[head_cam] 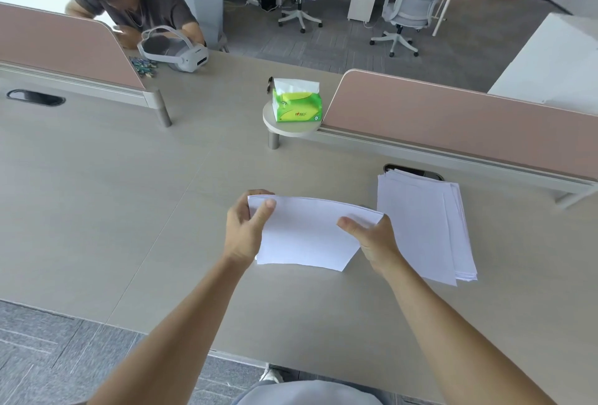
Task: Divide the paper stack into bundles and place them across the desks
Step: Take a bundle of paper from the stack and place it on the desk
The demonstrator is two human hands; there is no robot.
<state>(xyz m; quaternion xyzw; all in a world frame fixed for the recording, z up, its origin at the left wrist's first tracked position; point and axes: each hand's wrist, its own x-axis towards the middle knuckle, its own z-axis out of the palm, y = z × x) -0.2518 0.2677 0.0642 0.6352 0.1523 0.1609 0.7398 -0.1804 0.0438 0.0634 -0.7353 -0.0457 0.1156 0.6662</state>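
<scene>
Step in hand: judged from the pose, a bundle has been split off and is being squared up or carried before it is set down.
Bundle: a thin bundle of sheets (307, 233) held just above the worktop (129, 210), bowed slightly upward along its far edge.
Left hand: the left hand (244, 230) grips the bundle's far-left corner, thumb on top and fingers curled under and behind.
Right hand: the right hand (372, 236) pinches the bundle's right edge, thumb lying on the top sheet, fingers hidden beneath.
Paper stack: the remaining paper stack (424, 226) lies flat on the worktop just right of the bundle, its sheets fanned a little out of line, its far end near a cable opening (414, 173).
Doing it well: keep both grips firm enough that no sheet slides out; tap the edges level before release; lay it flat and clear of the stack so the two do not mix.
Where it could go: the open worktop to the left looks free; the far side holds a headset (176, 48) and a tissue box (296, 103).
Risk: loose sheets may slip or fan apart if one hand lets go early.
</scene>
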